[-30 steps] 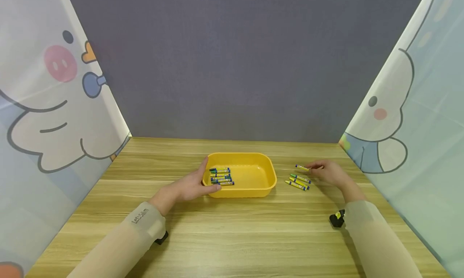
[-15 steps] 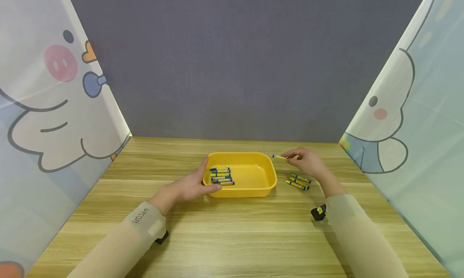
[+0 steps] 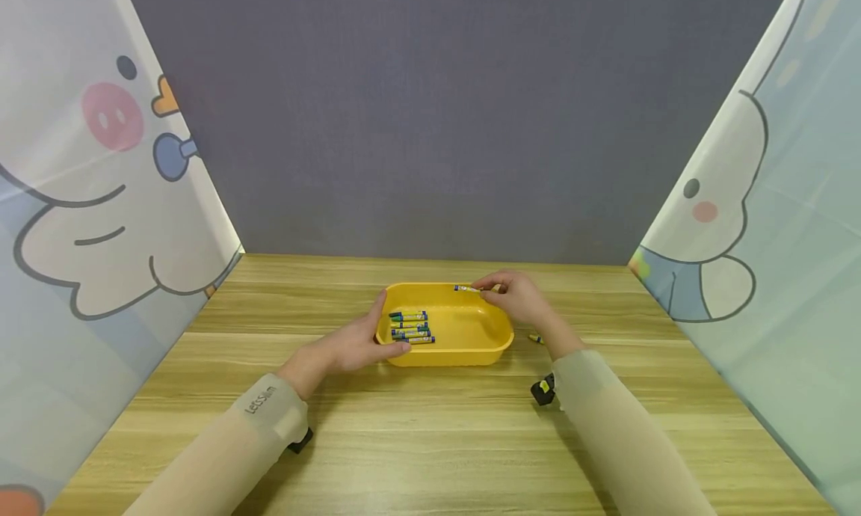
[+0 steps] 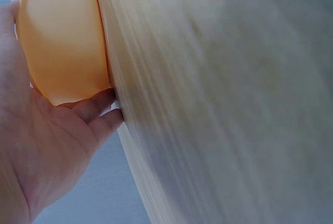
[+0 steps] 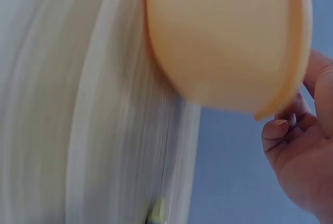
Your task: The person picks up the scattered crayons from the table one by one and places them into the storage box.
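A yellow plastic tray (image 3: 467,330) rests on the table, with several crayons (image 3: 412,326) lying side by side at its left end. My left hand (image 3: 351,345) grips that end, thumb over the near rim; in the left wrist view its fingers (image 4: 92,107) lie against the tray's outer wall. Between thumb and fingertips my right hand (image 3: 518,299) pinches one blue-and-yellow crayon (image 3: 466,288) above the tray's back right part. In the right wrist view, the tray wall hides that crayon. Behind my right wrist, a yellow-green crayon tip (image 3: 536,339) shows on the table.
The wooden table (image 3: 417,441) ends at a dark grey panel (image 3: 444,127) at the back. Printed cartoon panels stand at the left (image 3: 101,224) and right (image 3: 773,277). A small black device (image 3: 543,389) sits at my right cuff.
My right hand has carried the pinched crayon left from the table to above the tray. The crayons left on the table are now mostly behind the right arm. My left hand holds still.
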A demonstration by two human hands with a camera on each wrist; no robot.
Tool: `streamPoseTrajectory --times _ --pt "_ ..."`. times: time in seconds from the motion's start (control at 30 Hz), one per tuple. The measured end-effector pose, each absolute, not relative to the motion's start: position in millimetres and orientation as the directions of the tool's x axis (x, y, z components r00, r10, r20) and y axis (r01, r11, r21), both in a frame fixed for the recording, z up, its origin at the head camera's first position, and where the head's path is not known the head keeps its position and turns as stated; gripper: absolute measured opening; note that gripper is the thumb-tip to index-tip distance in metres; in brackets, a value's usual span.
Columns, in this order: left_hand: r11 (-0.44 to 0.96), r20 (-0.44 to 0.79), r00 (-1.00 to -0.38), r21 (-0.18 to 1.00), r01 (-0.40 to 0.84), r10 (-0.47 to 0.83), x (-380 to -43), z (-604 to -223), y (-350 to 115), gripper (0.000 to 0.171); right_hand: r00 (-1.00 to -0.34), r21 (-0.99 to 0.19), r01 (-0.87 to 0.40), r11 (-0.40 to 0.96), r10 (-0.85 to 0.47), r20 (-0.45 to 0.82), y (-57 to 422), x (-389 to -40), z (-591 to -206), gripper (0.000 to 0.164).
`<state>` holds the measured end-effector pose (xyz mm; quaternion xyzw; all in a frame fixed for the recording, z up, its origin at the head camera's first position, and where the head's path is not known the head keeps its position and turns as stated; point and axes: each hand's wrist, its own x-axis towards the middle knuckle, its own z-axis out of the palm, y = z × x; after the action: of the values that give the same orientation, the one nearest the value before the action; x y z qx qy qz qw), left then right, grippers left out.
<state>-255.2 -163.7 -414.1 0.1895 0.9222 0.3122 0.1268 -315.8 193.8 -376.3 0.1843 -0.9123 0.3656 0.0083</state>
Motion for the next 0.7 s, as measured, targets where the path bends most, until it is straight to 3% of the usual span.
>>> streamPoseTrajectory --times 0.37,0.7 --pt "0.716 -0.114 -0.894 0.645 0.265 0.433 -255 -414 -161 0.131 -0.896 -0.689 -0.41 0.598 -0.403 0.184 164 -328 -390 0.02" --pt "0.723 -0.108 -0.898 0.637 0.267 0.427 -257 -416 -163 0.132 -0.901 -0.567 -0.415 0.712 -0.408 0.147 153 -327 -396 0.02"
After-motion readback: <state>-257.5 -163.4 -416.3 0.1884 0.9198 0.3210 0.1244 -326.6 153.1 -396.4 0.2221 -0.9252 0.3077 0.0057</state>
